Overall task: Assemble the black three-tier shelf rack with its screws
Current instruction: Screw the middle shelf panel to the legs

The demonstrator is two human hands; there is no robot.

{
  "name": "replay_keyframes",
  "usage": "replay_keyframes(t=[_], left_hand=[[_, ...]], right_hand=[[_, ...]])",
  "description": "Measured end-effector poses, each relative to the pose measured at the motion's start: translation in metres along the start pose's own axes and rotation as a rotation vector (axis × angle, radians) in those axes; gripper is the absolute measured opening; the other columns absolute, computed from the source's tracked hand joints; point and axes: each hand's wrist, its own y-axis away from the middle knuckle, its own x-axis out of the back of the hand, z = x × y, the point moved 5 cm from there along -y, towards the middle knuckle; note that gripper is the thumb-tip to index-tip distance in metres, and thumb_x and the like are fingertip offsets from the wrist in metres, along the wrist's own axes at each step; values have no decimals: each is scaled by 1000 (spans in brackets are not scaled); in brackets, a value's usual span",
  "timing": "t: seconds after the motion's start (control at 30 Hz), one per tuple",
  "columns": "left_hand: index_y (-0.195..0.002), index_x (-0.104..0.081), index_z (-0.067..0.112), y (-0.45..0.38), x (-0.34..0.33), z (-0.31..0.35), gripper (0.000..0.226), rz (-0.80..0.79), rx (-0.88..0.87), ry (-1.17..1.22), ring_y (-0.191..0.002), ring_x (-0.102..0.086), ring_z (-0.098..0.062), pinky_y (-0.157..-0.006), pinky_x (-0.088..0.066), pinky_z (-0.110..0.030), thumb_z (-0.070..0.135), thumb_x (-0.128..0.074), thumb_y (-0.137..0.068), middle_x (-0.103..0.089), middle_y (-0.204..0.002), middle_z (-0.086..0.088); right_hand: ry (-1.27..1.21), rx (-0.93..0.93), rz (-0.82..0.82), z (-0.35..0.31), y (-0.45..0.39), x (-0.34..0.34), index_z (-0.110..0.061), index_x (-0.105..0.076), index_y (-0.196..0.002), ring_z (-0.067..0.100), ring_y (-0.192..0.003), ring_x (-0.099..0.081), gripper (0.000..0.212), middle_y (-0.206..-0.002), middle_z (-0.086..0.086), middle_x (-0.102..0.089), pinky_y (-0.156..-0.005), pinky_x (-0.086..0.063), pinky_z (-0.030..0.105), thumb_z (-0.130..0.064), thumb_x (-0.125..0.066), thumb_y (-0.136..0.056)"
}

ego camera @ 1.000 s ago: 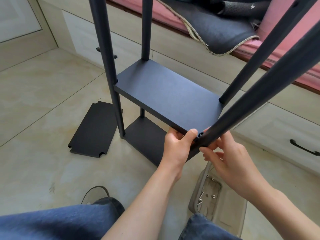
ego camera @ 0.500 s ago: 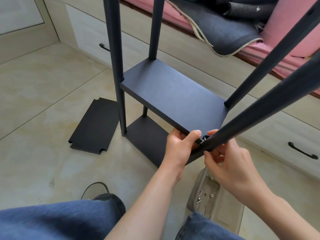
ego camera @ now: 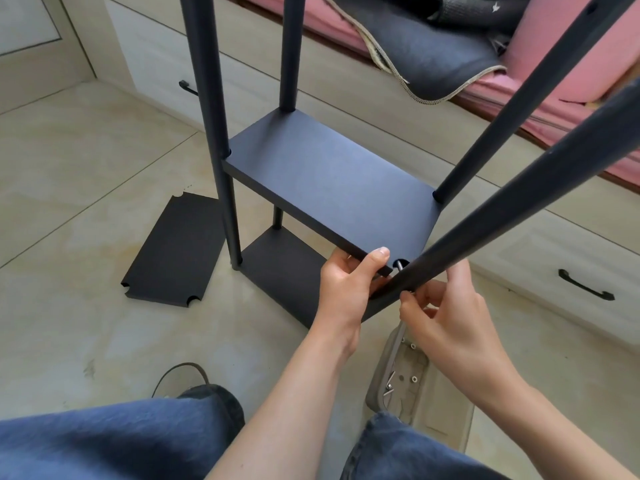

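Observation:
The black rack stands on the floor with a middle shelf (ego camera: 329,181) and a lower shelf (ego camera: 277,268) between dark poles. My left hand (ego camera: 346,289) grips the middle shelf's near corner, thumb on top. The near right pole (ego camera: 519,209) slants past that corner. A metal screw (ego camera: 400,264) pokes from the pole toward the corner notch. My right hand (ego camera: 446,320) pinches at the pole's underside just below the corner; what its fingertips hold is hidden.
A loose third shelf board (ego camera: 176,251) lies flat on the tile floor to the left. A grey tray (ego camera: 405,375) with screws and washers sits by my right knee. Drawer fronts (ego camera: 585,289) and a pink-cushioned bench stand behind the rack.
The view has shifted slightly, so the rack sits further right and lower. A screw tip now shows at the shelf corner. Both hands stay at the same corner.

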Motion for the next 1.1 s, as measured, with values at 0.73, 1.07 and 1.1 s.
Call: replay_keyframes(t=[0.73,1.07,1.1], left_hand=[[-114,-67,24,15,-17,-8,17,152,3,86,-102,-72,-22,-91,-59,-36,28,-66,-98,-75,-101,5],[-112,-65,20,13,-16,-10,14,117,-21,103,-89,-73,-18,-82,-59,-32,27,-64,-100,-76,-94,5],[-112,-65,20,12,-15,-10,13,114,-25,102,-91,-73,-19,-85,-59,-35,26,-64,-100,-76,-94,4]], right_hand=[[11,24,78,6,11,-3,-33,-43,-117,14,-75,-68,39,-78,-3,-71,-71,-56,35,-16,-68,-92],[67,79,149,7,12,-3,-24,-49,-114,10,-69,-65,30,-73,-8,-68,-65,-53,31,-7,-64,-94],[76,86,145,7,12,-4,-23,-49,-114,8,-69,-64,29,-73,-8,-67,-65,-52,29,-6,-63,-95]])
